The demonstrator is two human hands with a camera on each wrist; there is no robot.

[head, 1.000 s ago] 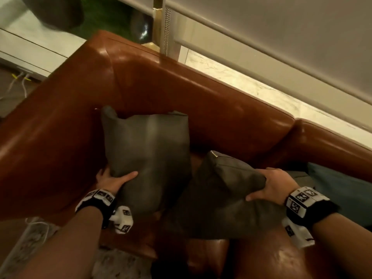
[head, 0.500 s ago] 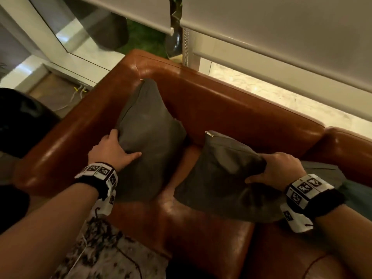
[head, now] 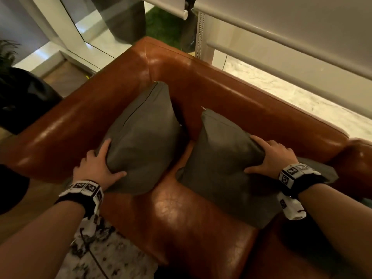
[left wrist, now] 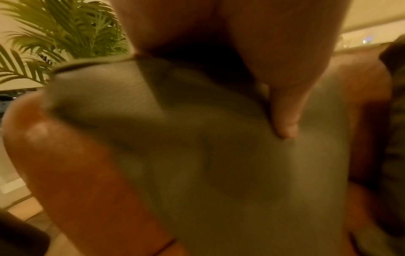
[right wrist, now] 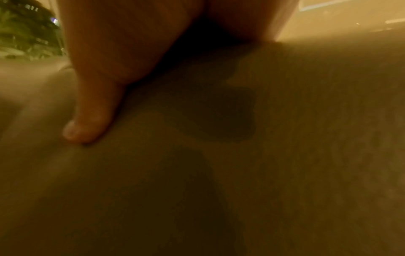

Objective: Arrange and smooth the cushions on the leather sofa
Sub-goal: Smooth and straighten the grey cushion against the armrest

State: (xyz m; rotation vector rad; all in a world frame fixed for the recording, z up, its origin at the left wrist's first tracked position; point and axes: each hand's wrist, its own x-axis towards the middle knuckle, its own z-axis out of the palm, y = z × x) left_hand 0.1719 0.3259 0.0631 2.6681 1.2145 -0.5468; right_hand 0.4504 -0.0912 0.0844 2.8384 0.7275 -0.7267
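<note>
Two dark grey cushions stand on the brown leather sofa point(head: 241, 105). The left cushion point(head: 145, 141) leans into the corner between armrest and backrest, zip edge up. My left hand point(head: 98, 168) grips its left edge, thumb on the front face and fingers behind. The right cushion point(head: 219, 162) leans tilted against the backrest, and my right hand point(head: 269, 158) grips its right side. In the left wrist view my thumb point(left wrist: 282, 112) presses the grey fabric point(left wrist: 197, 155). The blurred right wrist view shows my thumb point(right wrist: 92, 112) on fabric point(right wrist: 241, 155).
A third grey cushion point(head: 324, 172) lies behind my right wrist. The bare leather seat point(head: 181, 218) spreads in front of the cushions. A black planter point(head: 24, 101) stands left of the armrest, a patterned rug point(head: 100, 256) lies below, and a roller blind point(head: 281, 27) hangs behind the sofa.
Both cushions have moved back toward the backrest; the left one turned into the corner, the right one stands more upright. My hands have kept hold of their cushions.
</note>
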